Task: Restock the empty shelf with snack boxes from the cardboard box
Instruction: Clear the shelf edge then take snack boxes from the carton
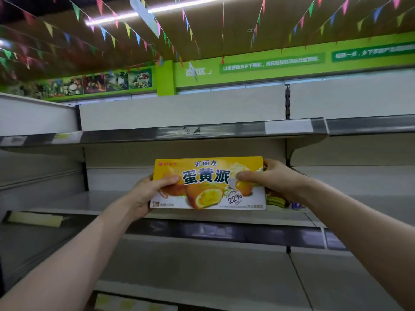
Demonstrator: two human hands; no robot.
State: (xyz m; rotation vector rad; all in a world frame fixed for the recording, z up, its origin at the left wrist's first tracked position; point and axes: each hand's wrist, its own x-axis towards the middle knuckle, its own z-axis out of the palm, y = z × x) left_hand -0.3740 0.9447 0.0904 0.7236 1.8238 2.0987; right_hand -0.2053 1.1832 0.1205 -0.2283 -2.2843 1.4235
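A yellow snack box (207, 184) with a picture of filled cakes stands upright, its front facing me, over the middle shelf (89, 203). My left hand (152, 194) grips its lower left corner, thumb across the front. My right hand (271, 179) grips its upper right end, thumb on the front and fingers behind. Whether the box's bottom edge touches the shelf board I cannot tell. The cardboard box is out of view.
Just behind my right wrist, another snack box (277, 202) with green cakes printed on it sits on the same shelf. The top shelf (202, 133) and the lower shelf (202, 265) are bare metal. Green wall signs and strings of coloured flags hang above.
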